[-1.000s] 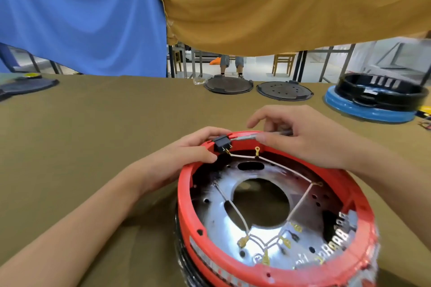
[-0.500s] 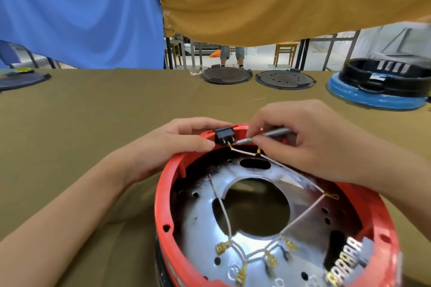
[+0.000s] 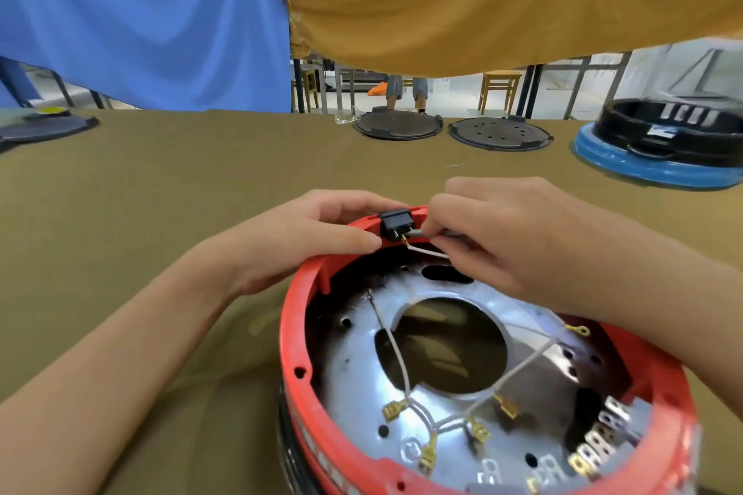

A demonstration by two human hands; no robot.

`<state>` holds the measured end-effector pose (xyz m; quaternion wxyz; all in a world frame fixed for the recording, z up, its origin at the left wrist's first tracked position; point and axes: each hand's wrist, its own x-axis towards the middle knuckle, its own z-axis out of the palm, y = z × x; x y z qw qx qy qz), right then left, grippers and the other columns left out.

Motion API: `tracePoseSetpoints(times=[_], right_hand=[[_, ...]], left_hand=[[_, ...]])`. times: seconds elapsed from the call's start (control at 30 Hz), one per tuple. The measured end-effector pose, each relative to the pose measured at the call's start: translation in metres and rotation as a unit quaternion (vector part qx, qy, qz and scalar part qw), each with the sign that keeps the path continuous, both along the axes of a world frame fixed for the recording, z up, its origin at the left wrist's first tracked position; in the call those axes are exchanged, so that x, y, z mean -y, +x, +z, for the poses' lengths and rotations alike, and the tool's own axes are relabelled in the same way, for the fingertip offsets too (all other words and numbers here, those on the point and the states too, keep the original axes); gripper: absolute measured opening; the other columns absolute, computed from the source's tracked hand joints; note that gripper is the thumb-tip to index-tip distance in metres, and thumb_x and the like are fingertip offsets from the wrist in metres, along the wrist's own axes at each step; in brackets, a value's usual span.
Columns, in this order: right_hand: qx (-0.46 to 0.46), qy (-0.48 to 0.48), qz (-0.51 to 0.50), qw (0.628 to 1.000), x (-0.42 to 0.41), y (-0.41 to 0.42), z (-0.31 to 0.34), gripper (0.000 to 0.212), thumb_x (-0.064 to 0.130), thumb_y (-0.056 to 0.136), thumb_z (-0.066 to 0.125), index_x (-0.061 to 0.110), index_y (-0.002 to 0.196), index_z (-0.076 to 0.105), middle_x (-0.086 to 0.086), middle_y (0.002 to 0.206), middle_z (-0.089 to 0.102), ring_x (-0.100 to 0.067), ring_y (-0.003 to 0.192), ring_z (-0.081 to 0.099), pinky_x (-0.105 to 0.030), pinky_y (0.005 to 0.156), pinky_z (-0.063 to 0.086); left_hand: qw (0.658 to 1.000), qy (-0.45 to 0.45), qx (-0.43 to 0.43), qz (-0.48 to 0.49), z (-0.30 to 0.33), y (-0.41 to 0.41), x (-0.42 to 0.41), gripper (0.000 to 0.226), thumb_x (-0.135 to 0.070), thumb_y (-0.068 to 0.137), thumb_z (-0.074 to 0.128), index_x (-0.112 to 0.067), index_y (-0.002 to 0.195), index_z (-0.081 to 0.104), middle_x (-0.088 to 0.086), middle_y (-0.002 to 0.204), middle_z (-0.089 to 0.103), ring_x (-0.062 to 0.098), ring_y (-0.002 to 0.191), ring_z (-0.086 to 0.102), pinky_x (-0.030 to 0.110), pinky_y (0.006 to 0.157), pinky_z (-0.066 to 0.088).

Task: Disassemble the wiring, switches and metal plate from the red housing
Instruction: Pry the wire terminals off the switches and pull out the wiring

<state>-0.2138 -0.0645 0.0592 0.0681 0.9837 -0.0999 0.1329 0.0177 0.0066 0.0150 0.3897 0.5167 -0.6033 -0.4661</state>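
Observation:
The round red housing (image 3: 295, 337) lies open side up on the table in front of me. Inside it sits a shiny metal plate (image 3: 354, 370) with a large central hole. White wires (image 3: 396, 354) with brass terminals run across the plate. A small black switch (image 3: 396, 223) sits at the housing's far rim. My left hand (image 3: 305, 241) pinches the rim beside the switch. My right hand (image 3: 510, 241) pinches a grey sleeved connector (image 3: 422, 234) at the switch's terminals. A second switch block (image 3: 599, 446) with brass tabs sits at the near right wall.
Two dark round lids (image 3: 398, 125) (image 3: 498, 134) lie at the table's far edge. A black and blue housing (image 3: 663, 148) stands at the far right. Another dark lid (image 3: 44, 128) lies far left. Blue and ochre cloths hang behind the table.
The view has drawn closer to the housing. My right hand has slid left along the connector until its fingertips reach the switch's terminals. My left hand has kept its hold at the rim.

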Motion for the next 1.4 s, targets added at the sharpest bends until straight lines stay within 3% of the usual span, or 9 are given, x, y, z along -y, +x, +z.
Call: tracePoseSetpoints(times=[0.1,0.23,0.4,0.7,0.87,0.93,1.23,1.3,1.4], right_hand=[[-0.01,0.014,-0.004,1.0,0.0,0.004,0.004,0.038,0.033,0.092,0.032,0.015,0.104,0.063,0.004,0.09,0.055,-0.022,0.073,0.057,-0.041,0.07,0.048],[-0.002,0.031,0.0,1.0,0.008,0.009,0.009,0.028,0.034,0.093,0.041,0.021,0.099,0.064,0.009,0.086,0.056,-0.012,0.075,0.054,-0.026,0.07,0.04],[0.078,0.109,-0.006,0.991,0.014,0.003,-0.006,0.022,0.031,0.093,0.053,0.016,0.095,0.069,0.008,0.084,0.064,-0.007,0.077,0.055,-0.022,0.073,0.042],[0.099,0.207,-0.042,0.972,0.015,0.0,-0.007,0.021,0.036,0.093,0.054,0.026,0.099,0.07,0.018,0.085,0.066,0.001,0.086,0.059,-0.017,0.077,0.044],[0.069,0.183,-0.086,0.977,0.01,0.001,-0.009,0.038,0.049,0.091,0.038,0.031,0.106,0.068,0.017,0.085,0.068,-0.001,0.077,0.061,-0.026,0.073,0.048],[0.062,0.172,-0.084,0.98,0.008,0.001,-0.008,0.04,0.05,0.089,0.038,0.03,0.105,0.07,0.017,0.081,0.067,0.0,0.072,0.06,-0.022,0.071,0.047],[0.079,0.18,-0.049,0.979,0.016,-0.001,-0.008,0.02,0.022,0.097,0.058,0.023,0.109,0.075,0.011,0.093,0.07,-0.001,0.087,0.056,-0.016,0.08,0.042],[0.088,0.207,-0.059,0.973,0.019,-0.002,-0.007,0.019,0.023,0.097,0.059,0.026,0.107,0.075,0.014,0.094,0.071,0.0,0.088,0.059,-0.018,0.079,0.044],[0.089,0.238,-0.083,0.964,0.022,-0.003,-0.006,0.018,0.028,0.097,0.058,0.031,0.103,0.075,0.014,0.092,0.073,-0.007,0.087,0.065,-0.033,0.082,0.049]], left_hand=[[0.997,-0.003,0.082,0.002,0.014,-0.003,-0.001,0.033,-0.017,0.09,0.07,-0.026,0.122,0.066,-0.003,0.12,0.071,0.02,0.109,0.069,0.03,0.093,0.056],[0.977,-0.031,0.209,0.034,0.025,-0.016,0.006,0.022,-0.026,0.089,0.074,-0.027,0.108,0.062,-0.012,0.113,0.069,0.02,0.095,0.07,0.044,0.091,0.056],[0.962,-0.073,0.254,0.07,0.021,-0.021,0.007,0.022,-0.031,0.086,0.077,-0.027,0.102,0.062,-0.013,0.109,0.069,0.021,0.095,0.069,0.051,0.091,0.054],[0.956,-0.097,0.263,0.085,0.018,-0.022,0.006,0.021,-0.027,0.087,0.076,-0.027,0.103,0.063,-0.013,0.107,0.07,0.015,0.102,0.067,0.049,0.095,0.051],[0.959,-0.095,0.249,0.093,0.017,-0.023,0.005,0.02,-0.026,0.087,0.075,-0.027,0.104,0.064,-0.014,0.108,0.071,0.014,0.104,0.066,0.049,0.099,0.049],[0.96,-0.093,0.247,0.096,0.016,-0.023,0.004,0.02,-0.025,0.088,0.075,-0.027,0.104,0.064,-0.014,0.108,0.071,0.013,0.105,0.066,0.049,0.1,0.048],[0.961,-0.087,0.243,0.098,0.017,-0.025,0.003,0.019,-0.025,0.088,0.074,-0.027,0.104,0.064,-0.016,0.107,0.071,0.009,0.099,0.068,0.045,0.098,0.05],[0.96,-0.086,0.246,0.098,0.017,-0.025,0.003,0.018,-0.026,0.088,0.074,-0.028,0.104,0.064,-0.017,0.106,0.071,0.006,0.099,0.067,0.045,0.1,0.049],[0.961,-0.085,0.242,0.1,0.017,-0.025,0.003,0.019,-0.024,0.088,0.075,-0.026,0.104,0.065,-0.016,0.106,0.072,0.004,0.099,0.067,0.045,0.102,0.047]])
